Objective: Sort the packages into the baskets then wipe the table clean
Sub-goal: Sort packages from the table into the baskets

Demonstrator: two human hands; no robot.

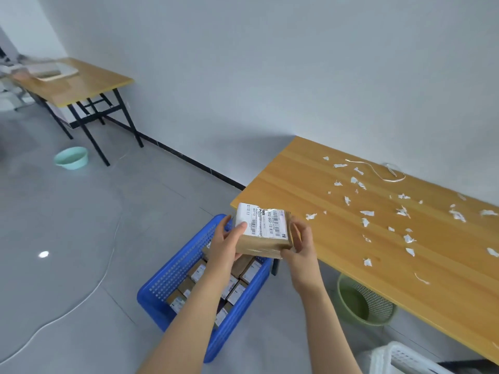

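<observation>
Both hands hold a brown cardboard package (263, 240) with a white barcode label above the blue basket (172, 268). My left hand (228, 242) grips its left side, thumb lying on the label. My right hand (299, 245) grips its right end, fingers curled round the edge. The blue basket stands on the floor at the table's left end and holds several small labelled boxes (198, 272). The wooden table (310, 179) is strewn with several white paper scraps (367, 213) and a thin white strip (378, 175).
A green round basket (351, 300) sits under the table. A white basket (405, 359) shows at the bottom right. A second wooden table (89, 82) stands far left, with a mint basin (71, 157) on the floor. A white cable (81, 300) runs across the grey floor.
</observation>
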